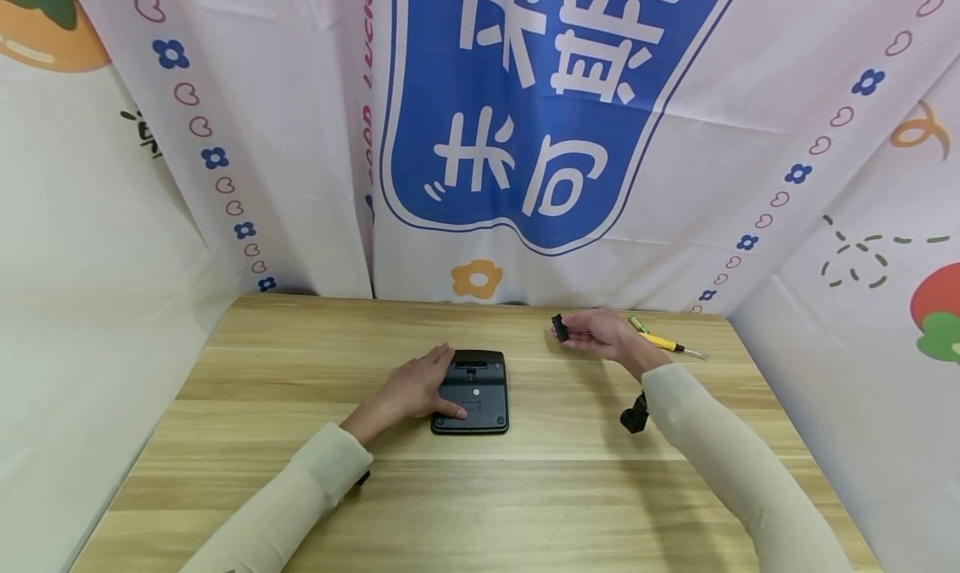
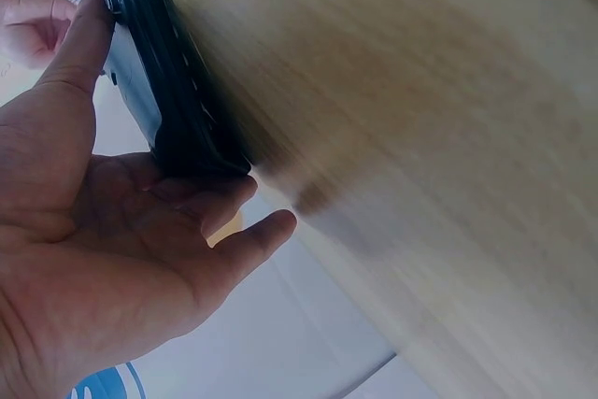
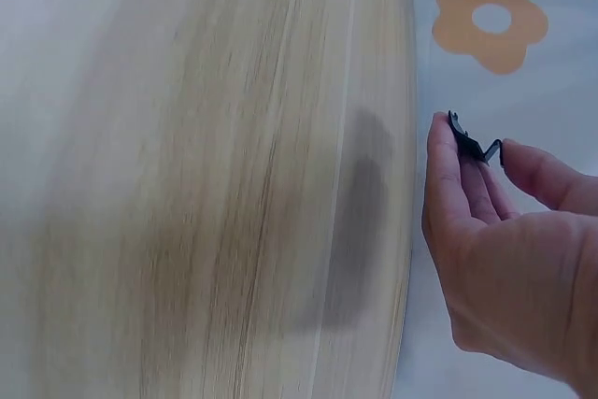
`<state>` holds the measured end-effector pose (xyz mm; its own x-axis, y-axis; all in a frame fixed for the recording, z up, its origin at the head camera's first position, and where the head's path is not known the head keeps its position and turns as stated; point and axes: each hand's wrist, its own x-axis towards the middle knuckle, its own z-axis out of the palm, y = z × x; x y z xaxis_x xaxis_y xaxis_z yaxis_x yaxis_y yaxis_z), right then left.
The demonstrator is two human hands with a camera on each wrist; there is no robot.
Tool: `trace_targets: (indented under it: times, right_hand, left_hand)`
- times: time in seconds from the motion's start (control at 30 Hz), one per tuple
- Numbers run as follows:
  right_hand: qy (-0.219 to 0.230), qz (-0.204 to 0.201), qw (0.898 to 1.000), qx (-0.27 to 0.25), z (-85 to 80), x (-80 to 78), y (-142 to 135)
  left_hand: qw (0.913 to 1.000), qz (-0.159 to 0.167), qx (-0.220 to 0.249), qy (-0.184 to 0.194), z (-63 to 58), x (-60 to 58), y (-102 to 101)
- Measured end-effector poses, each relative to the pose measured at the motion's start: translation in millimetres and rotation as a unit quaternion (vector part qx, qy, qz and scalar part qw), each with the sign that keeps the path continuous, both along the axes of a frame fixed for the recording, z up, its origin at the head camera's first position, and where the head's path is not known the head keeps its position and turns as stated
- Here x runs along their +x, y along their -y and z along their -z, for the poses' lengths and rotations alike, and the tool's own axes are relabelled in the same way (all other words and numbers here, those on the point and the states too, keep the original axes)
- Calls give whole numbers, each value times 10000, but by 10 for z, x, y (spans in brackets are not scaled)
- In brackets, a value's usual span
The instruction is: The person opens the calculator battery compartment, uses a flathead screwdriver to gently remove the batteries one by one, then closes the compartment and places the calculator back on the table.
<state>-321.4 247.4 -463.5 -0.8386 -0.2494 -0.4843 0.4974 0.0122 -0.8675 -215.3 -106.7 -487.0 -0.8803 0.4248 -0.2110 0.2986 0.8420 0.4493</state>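
A black calculator [image 1: 489, 402] lies face down on the table, its back up and the small battery slot [image 1: 471, 363] near its far edge uncovered. My left hand [image 1: 412, 387] holds it by the left side, the thumb over its back. In the left wrist view, the fingers of the left hand [image 2: 140, 231] lie along the edge of the calculator [image 2: 173, 91]. To the right, above the table, my right hand [image 1: 602, 333] pinches a small black battery cover [image 1: 560, 328]. The right wrist view shows this bent cover [image 3: 474, 145] between thumb and fingertips.
Beyond the right hand, a yellow-handled screwdriver [image 1: 663, 342] and a green battery [image 1: 637, 325] lie near the table's back right corner. A printed white curtain [image 1: 315, 181] hangs along the back edge of the wooden table [image 1: 480, 506], with white cloth on both sides.
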Motion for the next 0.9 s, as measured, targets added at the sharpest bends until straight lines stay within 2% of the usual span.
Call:
trace_targets:
  times: [0.5,0.9]
  right_hand:
    - [-50,-353,9993,-127,-27,81,213]
    - [1,-344,9994,-23,-60,142,352]
  left_hand:
    - [10000,13,12,-45,11,-10,2]
    - [9999,81,14,-89,5,0,5]
